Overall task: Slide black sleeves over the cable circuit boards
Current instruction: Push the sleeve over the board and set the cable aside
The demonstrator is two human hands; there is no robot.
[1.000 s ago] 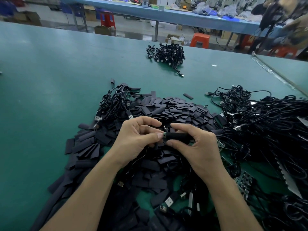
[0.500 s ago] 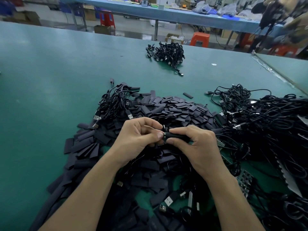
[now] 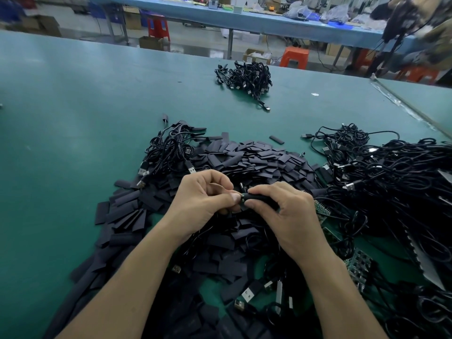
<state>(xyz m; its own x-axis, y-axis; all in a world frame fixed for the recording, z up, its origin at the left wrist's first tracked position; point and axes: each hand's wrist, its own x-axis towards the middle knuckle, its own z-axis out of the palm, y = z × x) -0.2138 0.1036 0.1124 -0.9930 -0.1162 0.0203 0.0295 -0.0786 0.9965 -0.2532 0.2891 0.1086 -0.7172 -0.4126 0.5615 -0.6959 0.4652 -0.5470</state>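
My right hand (image 3: 286,216) grips a black sleeve (image 3: 259,198) between thumb and fingers, held level above the pile. My left hand (image 3: 203,199) pinches the cable end (image 3: 241,197) at the sleeve's left mouth; the circuit board itself is hidden by fingers and sleeve. Under both hands lies a big heap of flat black sleeves (image 3: 252,160). Tangled black cables (image 3: 391,177) with USB plugs fill the right side, with bare green circuit boards (image 3: 322,210) showing at their edge.
A smaller cable bundle (image 3: 168,150) sits left of the sleeve heap, and another bundle (image 3: 247,78) lies far back on the green table (image 3: 73,123). Loose USB plugs (image 3: 249,293) lie near my forearms. Orange stools and a blue bench stand beyond the table.
The sleeve has slid left toward my left fingertips, so less of it shows between the hands. Both hands stay in nearly the same spot.
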